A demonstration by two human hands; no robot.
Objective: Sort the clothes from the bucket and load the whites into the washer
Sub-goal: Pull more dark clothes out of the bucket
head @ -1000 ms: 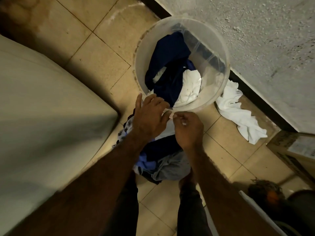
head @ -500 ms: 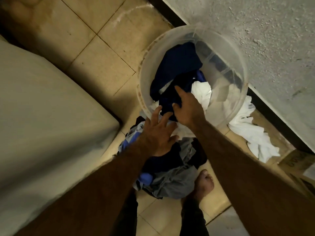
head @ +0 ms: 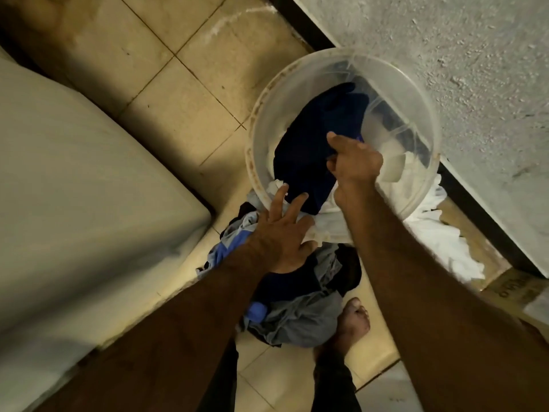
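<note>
The right hand [head: 353,162] is reaching into the bucket [head: 256,135] in the upper middle of the frame, its arm stretching up from the lower right corner. Its fingers are curling into the dark blue garment [head: 309,153] that is filling the bucket's left half, and the thumb is pointing up and left across the fabric. The left hand [head: 282,233] is hovering at the bucket's near rim, fingers spread and straight. Two of its fingertips are touching the lower edge of the dark blue garment, while the palm is lying over white fabric [head: 328,226] at that rim.

Half a second ago the right hand was lying flat on the clothes with its fingers extended; now it is gripping. The white top that was showing inside the bucket then is now mostly covered by the dark garment and the hand. The left hand has moved up from the pile of clothes [head: 300,310] to the rim.

That grey, blue and black pile is lying on the floor [head: 178,99] below the bucket, beside a bare foot [head: 355,319]. A white cloth [head: 439,245] is lying to the right of the bucket along the wall [head: 445,69]. The washer [head: 74,188] is filling the left side of the frame.
</note>
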